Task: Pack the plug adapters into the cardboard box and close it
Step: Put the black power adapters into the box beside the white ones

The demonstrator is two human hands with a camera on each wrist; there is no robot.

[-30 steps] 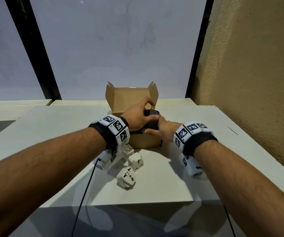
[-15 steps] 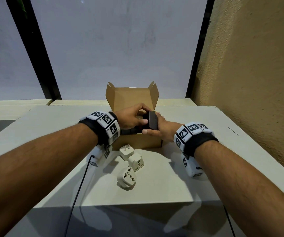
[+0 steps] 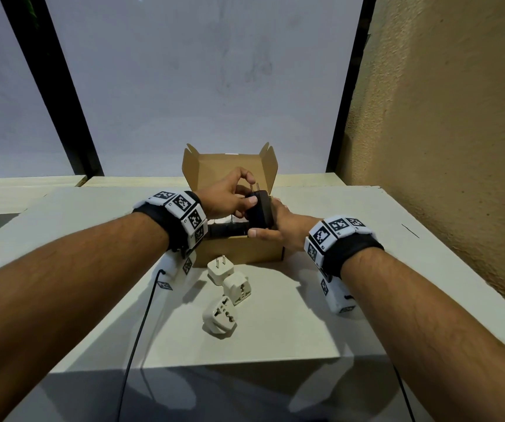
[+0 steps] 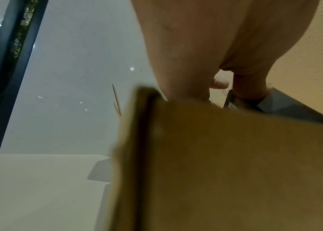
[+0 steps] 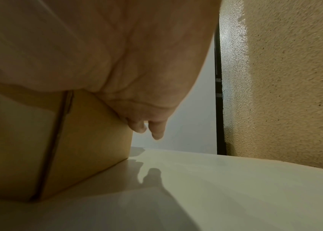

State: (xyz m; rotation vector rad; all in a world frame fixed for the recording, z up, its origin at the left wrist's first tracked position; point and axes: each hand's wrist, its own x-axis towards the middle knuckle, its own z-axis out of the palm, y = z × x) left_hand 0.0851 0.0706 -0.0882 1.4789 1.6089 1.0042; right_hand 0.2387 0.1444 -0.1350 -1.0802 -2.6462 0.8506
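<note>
A small cardboard box (image 3: 239,252) stands open on the white table (image 3: 275,330), its lid up at the back. Above its opening, both hands hold a black plug adapter (image 3: 260,210) on edge. My left hand (image 3: 230,197) pinches the adapter's metal prongs from the left, and my right hand (image 3: 275,223) grips its body from the right. Another dark object lies inside the box. Three white adapters lie in front of the box: one with prongs (image 3: 220,268), one cube-shaped (image 3: 237,287), one nearest me (image 3: 220,316). The left wrist view shows the box wall (image 4: 226,164) and the black adapter (image 4: 287,106).
A textured tan wall (image 3: 446,147) runs along the table's right side. A frosted window with black frames fills the back. A black cable (image 3: 141,327) trails from my left wrist over the table's front edge.
The black adapter has been lifted from flat over the box and turned on edge. My left hand has shifted from covering it to pinching its prongs.
</note>
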